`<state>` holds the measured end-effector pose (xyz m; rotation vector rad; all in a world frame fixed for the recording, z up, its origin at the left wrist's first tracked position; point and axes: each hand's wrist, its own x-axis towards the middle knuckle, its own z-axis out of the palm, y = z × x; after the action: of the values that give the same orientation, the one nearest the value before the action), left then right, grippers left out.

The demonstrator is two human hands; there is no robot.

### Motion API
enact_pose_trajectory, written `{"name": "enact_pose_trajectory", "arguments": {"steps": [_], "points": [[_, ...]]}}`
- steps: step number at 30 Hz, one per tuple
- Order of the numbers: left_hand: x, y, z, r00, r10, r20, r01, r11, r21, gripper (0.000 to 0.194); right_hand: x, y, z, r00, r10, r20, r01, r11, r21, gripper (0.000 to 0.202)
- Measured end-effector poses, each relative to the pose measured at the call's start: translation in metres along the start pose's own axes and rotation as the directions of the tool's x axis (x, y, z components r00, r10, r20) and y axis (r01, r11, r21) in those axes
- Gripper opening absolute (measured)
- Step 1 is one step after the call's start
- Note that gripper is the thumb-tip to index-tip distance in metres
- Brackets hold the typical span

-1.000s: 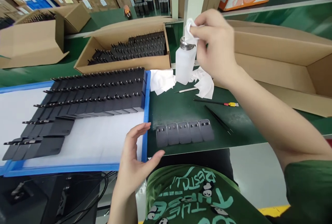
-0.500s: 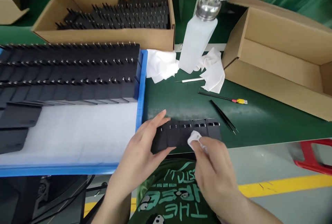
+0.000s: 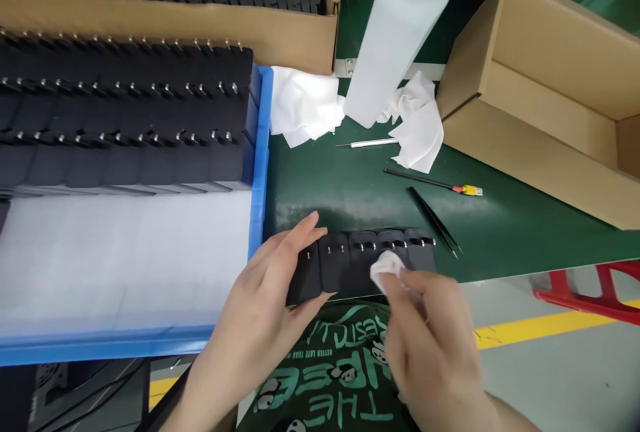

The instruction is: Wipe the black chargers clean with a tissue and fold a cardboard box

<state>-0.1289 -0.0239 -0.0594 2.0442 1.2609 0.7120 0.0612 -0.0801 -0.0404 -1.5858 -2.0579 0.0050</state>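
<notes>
Several black plug adapters [image 3: 334, 275] with paired metal prongs form a short row at the table's near edge. My left hand [image 3: 263, 292] grips the left end of this row, fingers along the far side and thumb along the near side. A small folded white cloth [image 3: 387, 265] is pinched in my right hand [image 3: 433, 335]. The cloth lies against the adapters right of the row's middle, hiding part of their faces. Black tweezers [image 3: 435, 222] lie just beyond the row's right end.
At left, a blue tray [image 3: 259, 165] holds many more adapters on a white liner. Behind it stands a carton [image 3: 280, 35] of adapters. A white pump bottle [image 3: 395, 45], white cloths [image 3: 305, 105], a thin white-handled tool [image 3: 373, 143], a USB-ended cable [image 3: 430, 181] and an open carton [image 3: 540, 159] are farther back.
The camera view has shifted down and closer. My right hand and the cloth appear slightly farther right along the adapters. My left hand keeps its hold on the row's left end.
</notes>
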Motion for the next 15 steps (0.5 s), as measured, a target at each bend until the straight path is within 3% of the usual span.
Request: {"name": "enact_pose_trajectory", "arguments": {"steps": [4,7,10,13,15], "points": [[-0.002,0.0,-0.002,0.998,-0.053,0.034,0.055,0.998,-0.043,0.083,0.009,-0.018,0.014,0.985,-0.161,0.059,0.159,0.987,0.033,0.025],[-0.004,0.0,-0.001,0.998,-0.061,0.022,0.062,0.997,-0.039,0.084,0.008,-0.01,0.006,0.99,-0.113,0.089,0.102,0.988,0.118,0.027],[-0.003,0.0,0.0,0.999,-0.039,0.015,0.04,0.998,-0.038,0.082,0.0,0.004,-0.002,0.992,-0.038,0.122,0.036,0.999,0.014,0.035],[-0.001,0.0,0.002,0.999,-0.041,0.029,0.043,0.997,-0.059,0.082,0.0,-0.004,0.004,0.992,-0.103,0.078,0.102,0.995,0.004,0.031],[-0.003,0.0,-0.001,0.998,-0.052,0.047,0.055,0.997,-0.063,0.083,0.011,-0.013,0.005,0.98,-0.174,0.101,0.158,0.976,0.149,0.025]]}}
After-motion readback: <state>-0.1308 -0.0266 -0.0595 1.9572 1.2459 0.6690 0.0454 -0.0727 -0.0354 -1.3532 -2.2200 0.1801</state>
